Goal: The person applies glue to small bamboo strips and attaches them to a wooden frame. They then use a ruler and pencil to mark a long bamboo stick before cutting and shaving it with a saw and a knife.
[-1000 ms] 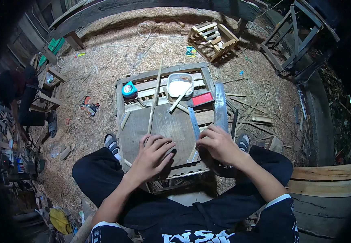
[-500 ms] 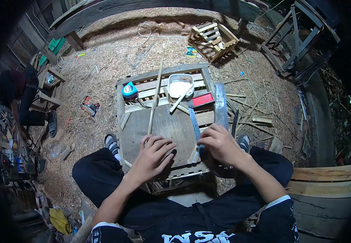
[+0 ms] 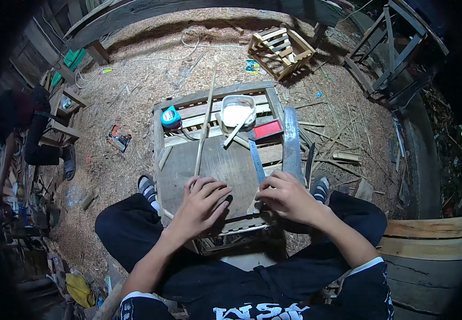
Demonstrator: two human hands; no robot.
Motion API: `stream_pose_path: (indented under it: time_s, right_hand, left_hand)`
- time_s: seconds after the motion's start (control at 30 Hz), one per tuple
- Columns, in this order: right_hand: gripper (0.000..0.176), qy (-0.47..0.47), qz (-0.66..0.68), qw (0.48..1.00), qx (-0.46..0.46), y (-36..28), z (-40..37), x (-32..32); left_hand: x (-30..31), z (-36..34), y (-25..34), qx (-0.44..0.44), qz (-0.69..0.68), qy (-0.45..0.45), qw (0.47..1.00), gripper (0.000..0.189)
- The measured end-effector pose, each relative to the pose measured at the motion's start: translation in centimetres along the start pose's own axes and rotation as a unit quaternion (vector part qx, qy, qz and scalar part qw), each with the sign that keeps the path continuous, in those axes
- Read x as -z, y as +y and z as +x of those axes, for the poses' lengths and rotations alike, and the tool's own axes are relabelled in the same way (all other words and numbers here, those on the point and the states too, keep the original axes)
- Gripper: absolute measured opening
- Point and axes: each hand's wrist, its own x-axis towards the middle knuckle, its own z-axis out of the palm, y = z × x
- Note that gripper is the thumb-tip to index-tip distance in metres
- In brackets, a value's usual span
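Note:
My left hand (image 3: 201,202) rests on the dark board (image 3: 180,168) with its fingers curled over the near end of a long thin wooden strip (image 3: 205,125). The strip runs away from me past the far edge of the slatted stand. At the board's right edge, my right hand (image 3: 289,200) has its thumb and fingers pinched together. Beside its fingertips lies a small pale strip (image 3: 252,205); whatever is in the pinch is hidden. A narrow metal blade (image 3: 256,160) points toward the right hand, and a broad saw blade (image 3: 291,138) lies just beyond it.
On the stand are a blue tape measure (image 3: 171,117), a tub of white paste (image 3: 237,113) with a stick across it, and a red case (image 3: 267,129). A slatted wooden crate (image 3: 281,53) stands on the shavings-covered floor. Another person (image 3: 31,128) bends down at the left.
My right hand has shifted slightly left and down toward the small strip. My left hand and the long strip stay put. The other person's arm at the left has moved.

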Motion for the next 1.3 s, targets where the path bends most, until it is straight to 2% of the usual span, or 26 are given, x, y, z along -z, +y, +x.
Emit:
stream_pose_path:
  time_s: [0.3,0.47,1.0,1.3]
  right_hand:
    - [0.018,0.000,0.039,0.999,-0.010,-0.6,-0.1,0.3]
    - [0.017,-0.014,0.120,0.992,-0.020,-0.6,-0.3,-0.6]
    - [0.021,-0.013,0.070,0.997,-0.034,-0.1,-0.2,-0.5]
    - [0.020,0.031,0.064,0.995,-0.065,0.8,0.0,0.3]
  left_hand:
    - [-0.1,0.0,-0.2,-0.002,0.003,0.001,1.000,0.039]
    - [-0.1,0.1,0.0,-0.002,0.004,0.001,1.000,0.039]
    - [0.0,-0.2,-0.2,-0.005,0.003,0.003,1.000,0.041]
    - [0.0,-0.2,-0.2,-0.003,-0.002,0.002,1.000,0.040]
